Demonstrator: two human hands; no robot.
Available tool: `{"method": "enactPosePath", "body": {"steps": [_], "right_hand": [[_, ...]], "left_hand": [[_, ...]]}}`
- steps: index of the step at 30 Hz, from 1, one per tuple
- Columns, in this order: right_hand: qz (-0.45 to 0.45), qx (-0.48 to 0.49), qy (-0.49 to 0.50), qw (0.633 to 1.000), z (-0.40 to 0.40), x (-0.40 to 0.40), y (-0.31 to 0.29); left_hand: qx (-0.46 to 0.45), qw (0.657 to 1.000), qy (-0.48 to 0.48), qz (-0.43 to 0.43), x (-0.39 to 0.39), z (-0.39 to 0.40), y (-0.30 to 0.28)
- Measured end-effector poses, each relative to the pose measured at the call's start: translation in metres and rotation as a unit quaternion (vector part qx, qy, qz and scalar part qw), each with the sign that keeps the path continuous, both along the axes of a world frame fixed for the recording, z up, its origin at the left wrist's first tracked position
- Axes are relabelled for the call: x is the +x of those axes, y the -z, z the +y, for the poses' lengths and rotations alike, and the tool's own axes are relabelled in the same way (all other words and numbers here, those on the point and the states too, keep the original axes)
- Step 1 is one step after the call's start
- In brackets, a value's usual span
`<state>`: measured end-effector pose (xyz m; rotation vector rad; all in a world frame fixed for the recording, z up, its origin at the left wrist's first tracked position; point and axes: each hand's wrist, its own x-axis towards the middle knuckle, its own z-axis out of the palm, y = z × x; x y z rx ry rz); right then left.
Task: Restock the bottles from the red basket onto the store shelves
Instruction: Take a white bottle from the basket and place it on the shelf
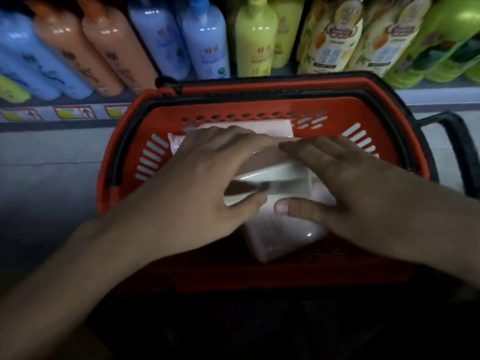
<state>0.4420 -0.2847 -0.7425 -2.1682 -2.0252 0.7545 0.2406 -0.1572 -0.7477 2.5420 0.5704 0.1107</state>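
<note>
The red basket (124, 141) stands in front of the shelf, its black handles folded down along the rim. Several pale bottles lie inside it. My left hand (197, 178) and my right hand (355, 188) both reach into the basket and grip a cream-white bottle (280, 175) that lies across the others, with fingers over its top and thumbs on its near side. Just below it lies a pale pink bottle (283, 240). Another pink bottle (262, 127) shows behind my fingers, mostly hidden.
The shelf behind the basket holds rows of upright bottles: blue bottles (205, 40), orange bottles (114, 45), yellow bottles (255, 37) and green bottles (446, 40). Price tags (75, 112) line the shelf edge. A grey floor (52, 162) lies to the left.
</note>
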Motion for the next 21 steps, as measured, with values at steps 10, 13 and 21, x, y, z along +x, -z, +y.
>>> {"method": "enactPosePath", "body": {"steps": [10, 13, 21], "right_hand": [[0.096, -0.092, -0.029, 0.991, 0.037, 0.048, 0.042], [0.125, -0.044, -0.037, 0.990, 0.025, 0.052, 0.046], [0.062, -0.056, -0.061, 0.995, 0.026, 0.046, 0.037]], "left_hand": [[0.152, 0.980, 0.047, 0.124, 0.006, 0.006, 0.029], [0.155, 0.983, 0.039, 0.093, 0.000, 0.001, 0.034], [0.111, 0.990, -0.040, 0.073, 0.006, -0.027, 0.044]]}}
